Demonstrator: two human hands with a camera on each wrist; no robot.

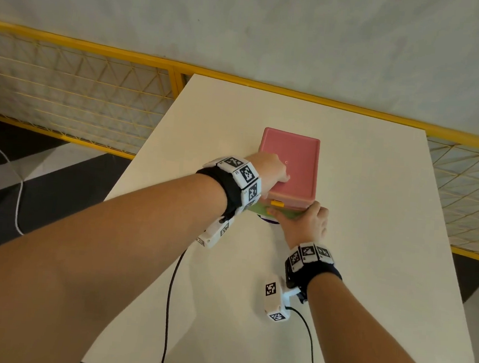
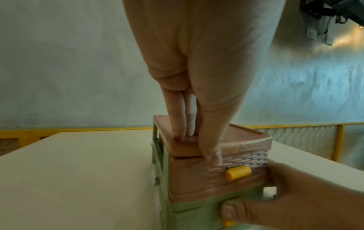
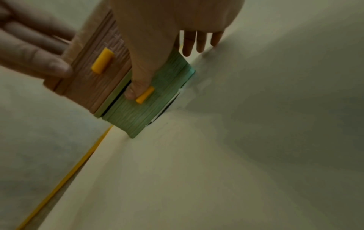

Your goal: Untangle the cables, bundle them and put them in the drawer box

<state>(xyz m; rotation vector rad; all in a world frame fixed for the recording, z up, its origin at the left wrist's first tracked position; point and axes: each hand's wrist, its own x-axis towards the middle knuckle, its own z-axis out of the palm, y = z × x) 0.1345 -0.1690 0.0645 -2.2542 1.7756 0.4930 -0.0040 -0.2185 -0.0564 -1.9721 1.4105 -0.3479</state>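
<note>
no readable text, only black-and-white coded markers on wrist bands (image 1: 240,178)

— Where did your head camera look?
— Down and forward over both my forearms onto the bench (image 1: 372,220), from well above.
— And the wrist cameras?
— Each looked along my fingers (image 2: 178,118), very close. The left one sat upright, the right one was tilted. All three shared the drawer box (image 1: 297,160).

White table (image 1: 341,261) against a pale grey-green wall (image 1: 274,20). Yellow-framed mesh railing (image 1: 77,82) runs behind it. Dark floor (image 1: 60,184) at left, white cord (image 1: 19,192) trailing.
</note>
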